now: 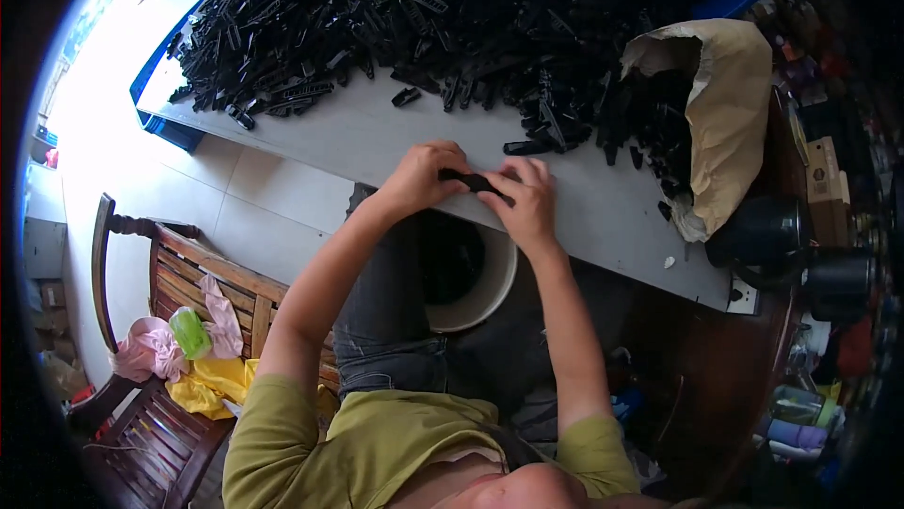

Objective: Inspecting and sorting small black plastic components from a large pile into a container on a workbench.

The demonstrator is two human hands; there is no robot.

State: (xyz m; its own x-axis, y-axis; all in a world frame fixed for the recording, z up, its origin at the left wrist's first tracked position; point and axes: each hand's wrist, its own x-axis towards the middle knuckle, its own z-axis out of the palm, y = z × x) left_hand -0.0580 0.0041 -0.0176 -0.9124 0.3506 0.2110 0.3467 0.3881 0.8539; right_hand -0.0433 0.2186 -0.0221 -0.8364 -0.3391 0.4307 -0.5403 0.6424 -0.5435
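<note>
Between my two hands, over the near edge of the pale table [612, 217], is a narrow black plastic piece [476, 181]. My left hand [424, 177] pinches its left end, and my right hand [527, 203] grips the right end. Fingers cover both ends, so its exact kind cannot be made out. Just beyond my hands lie loose black pieces [529, 146], spilling from a large heap of black plastic parts [527, 38]. Below the table edge, by my leg, stands a round pale-rimmed bucket [511, 288] with dark contents.
On the table's right, a torn brown paper bag [739, 104] lies open beside the heap. Black cups or containers [758, 231] and a power socket [742, 298] sit near the right corner. A wooden bench [254, 321] with pink cloth [149, 349] stands on the left.
</note>
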